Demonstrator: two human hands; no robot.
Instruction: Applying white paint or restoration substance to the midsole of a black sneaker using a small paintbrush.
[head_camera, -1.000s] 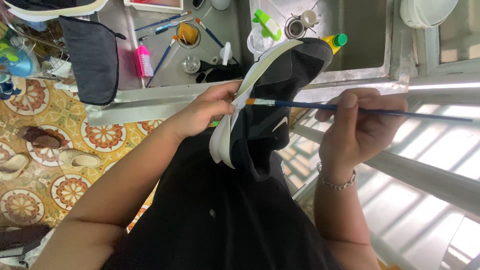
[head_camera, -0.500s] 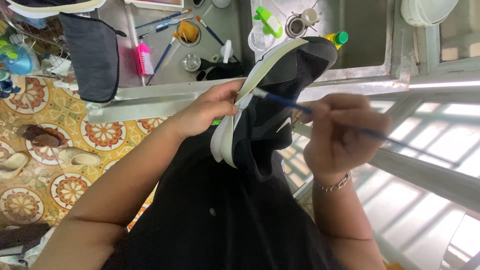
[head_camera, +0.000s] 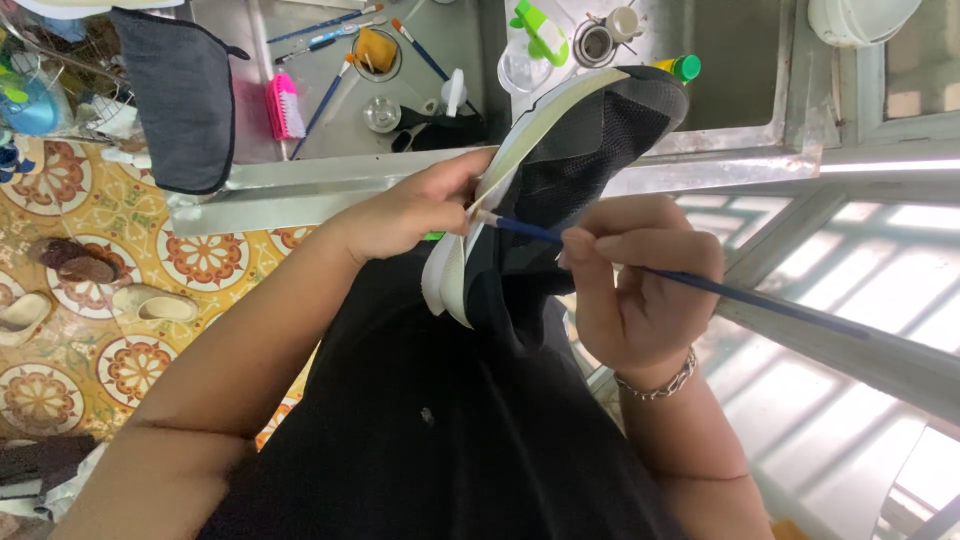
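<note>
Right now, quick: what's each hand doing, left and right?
Left hand: closed on the sole edge of the black sneaker.
Right hand: closed on a blue-handled paintbrush, its tip at the sneaker's white sole.

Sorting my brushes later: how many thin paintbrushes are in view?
4: one in the right hand touching the shoe; three on the steel counter, at and. More may be hidden.

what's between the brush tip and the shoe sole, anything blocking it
Nothing visible. The right hand holds the blue brush, and its pale tip already meets the cream sole edge of the black shoe. The left hand grips the sole just beside that spot, fingers close to the tip but not across it.
</note>
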